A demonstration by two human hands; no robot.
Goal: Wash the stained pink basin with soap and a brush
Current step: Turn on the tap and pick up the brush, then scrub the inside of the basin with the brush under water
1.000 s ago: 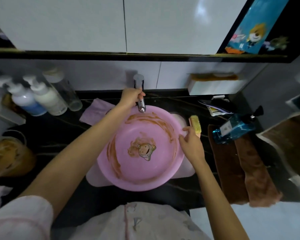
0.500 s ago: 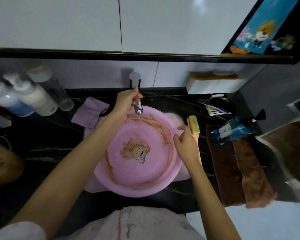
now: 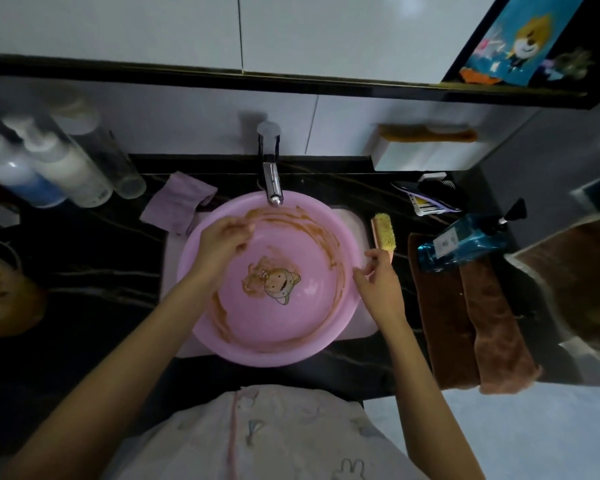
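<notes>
Holds the right hand (image 3: 381,285) at the right rim of the pink basin (image 3: 291,327), fingers loosely spread and gripping nothing, much as a second ago; touching the rim or just clear of it, cannot tell. Brings the left hand (image 3: 222,240) off the tap (image 3: 272,183), gripped a moment earlier, and down over the basin's far left wall, fingers loosely bent, empty, blurred by motion. Shows no stream from the spout and no pooled water, so likely has yet to wet the basin, set in the white sink (image 3: 357,220) between both hands, brown smears intact round the wall and beside the cartoon figure on the bottom. Leaves the brush (image 3: 384,233) untouched just beyond the right fingertips, bristles up.

Finds nothing legible: white label on the blue bottle (image 3: 461,242) right of the right hand too small to read, pump bottles (image 3: 49,168) left of the left hand blurred, cartoon poster (image 3: 520,43) far beyond the right hand wordless at this size.
</notes>
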